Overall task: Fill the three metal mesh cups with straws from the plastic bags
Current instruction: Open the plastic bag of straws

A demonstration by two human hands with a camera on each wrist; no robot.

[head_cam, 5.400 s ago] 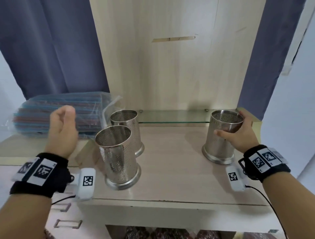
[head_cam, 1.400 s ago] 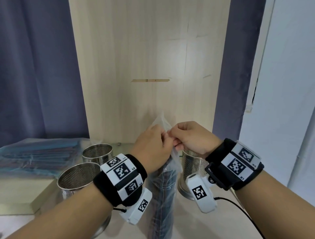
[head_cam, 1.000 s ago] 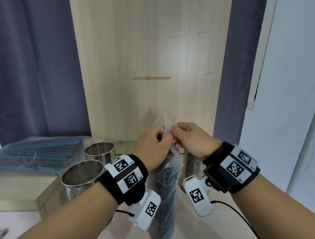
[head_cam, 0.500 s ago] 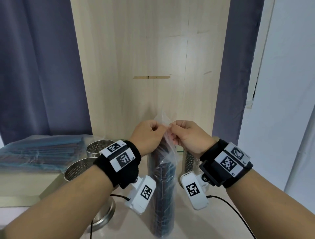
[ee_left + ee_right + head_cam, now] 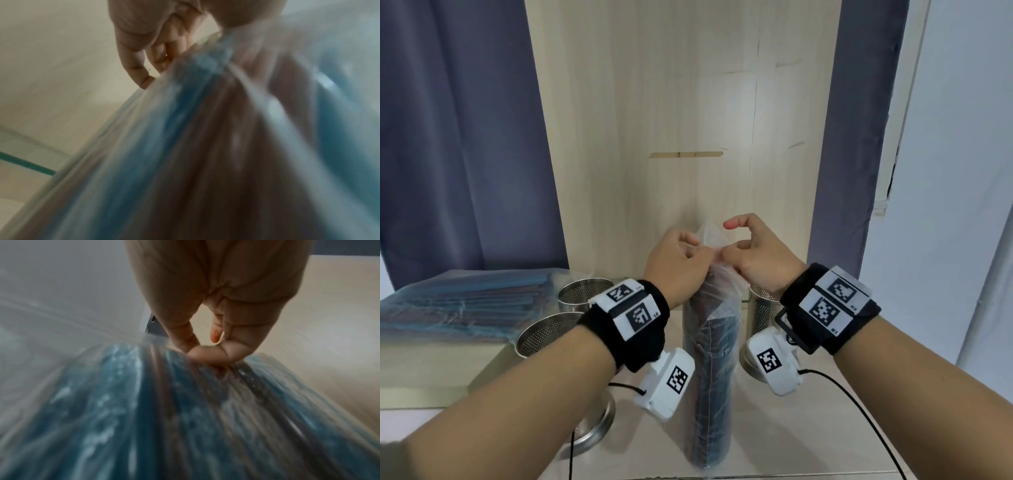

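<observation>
Head view: a clear plastic bag (image 5: 710, 377) packed with dark straws (image 5: 714, 394) stands upright on the wooden table (image 5: 808, 442), between the two forearms. The left hand (image 5: 678, 265) and the right hand (image 5: 755, 260) meet at the bag's crumpled top; each pinches the film with curled fingers, the right index finger lifted clear. Judged step: opening the first bag, before any straws reach a cup. The next move calls for pulling the two pinched sides apart without toppling the standing bundle. Three metal mesh cups are visible: the near-left cup (image 5: 544, 334) and the rear-left cup (image 5: 580, 296) show no straws in the parts of their mouths that are visible; the right cup (image 5: 760, 315) stands just behind the right wrist, its mouth mostly hidden, so its contents cannot be told. Further bags of straws (image 5: 458, 311) lie flat on a raised ledge at the far left, apparently unopened.

Left wrist view: blurred. The held bag (image 5: 205, 146) fills the frame, blue and brownish straws showing through the film. Fingers (image 5: 135, 65) curl at the bag's upper edge; which hand they belong to cannot be told from this frame.

Right wrist view: also blurred. The right hand's (image 5: 216, 321) thumb and fingertips press together on a fold of film at the top of the bag (image 5: 144, 410), directly above the blue straw ends. No opening in the film is visible here, so whether the bag has begun to part cannot be told.
</observation>
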